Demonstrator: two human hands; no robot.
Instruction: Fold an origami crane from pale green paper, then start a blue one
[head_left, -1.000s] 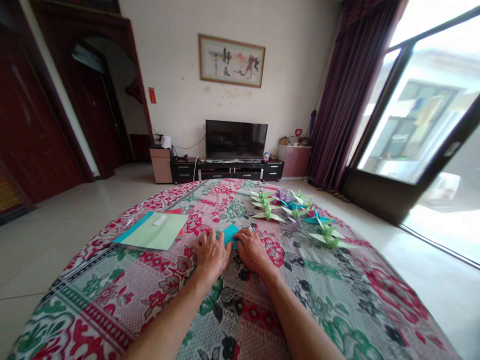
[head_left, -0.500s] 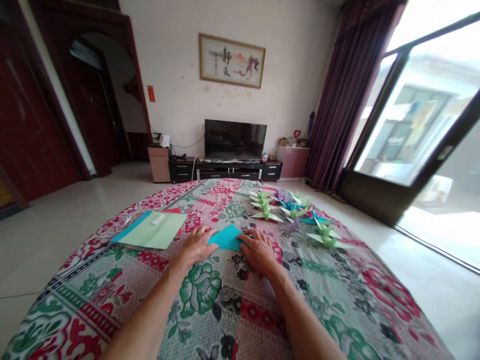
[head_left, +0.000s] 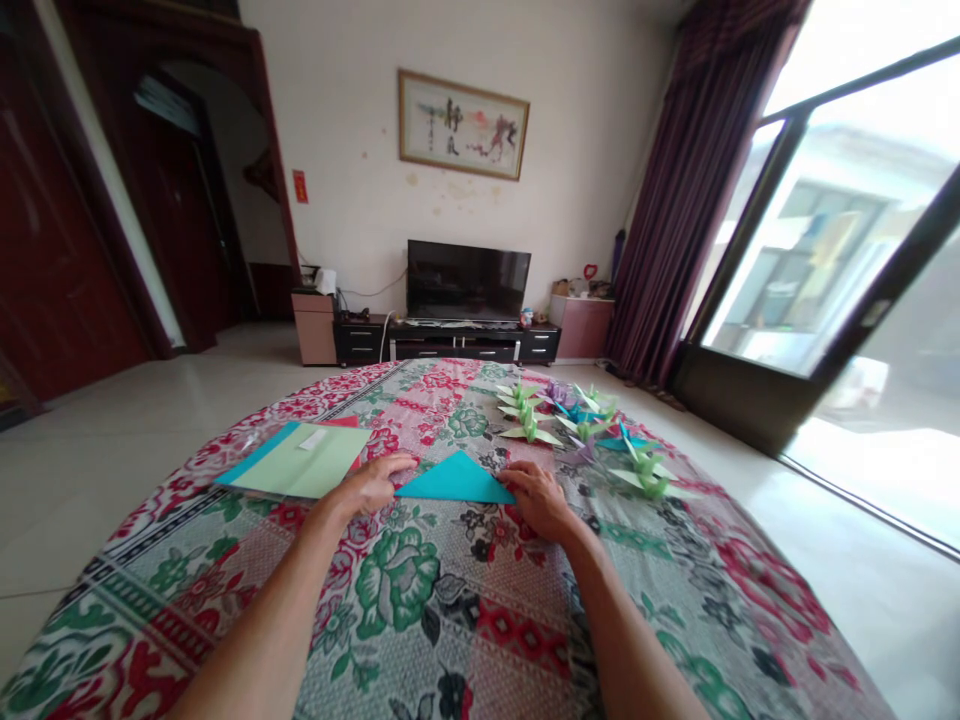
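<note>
Spread wider apart, left hand [head_left: 371,487], right hand [head_left: 541,495] released, touching one teal triangle [head_left: 455,480]

Matt paper triangle [head_left: 455,480]; woven tablecloth [head_left: 450,620]

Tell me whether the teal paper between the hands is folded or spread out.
Folded: the teal paper lies flat as a triangle, the left hand at one corner, the right hand at the other.

A framed picture [head_left: 463,124] hangs on the pale wall [head_left: 345,150] above a television [head_left: 468,281] on a low cabinet [head_left: 465,343]. A dark curtain [head_left: 686,190] hangs beside the bright window [head_left: 840,230], and the floor [head_left: 112,440] is pale tile.
</note>
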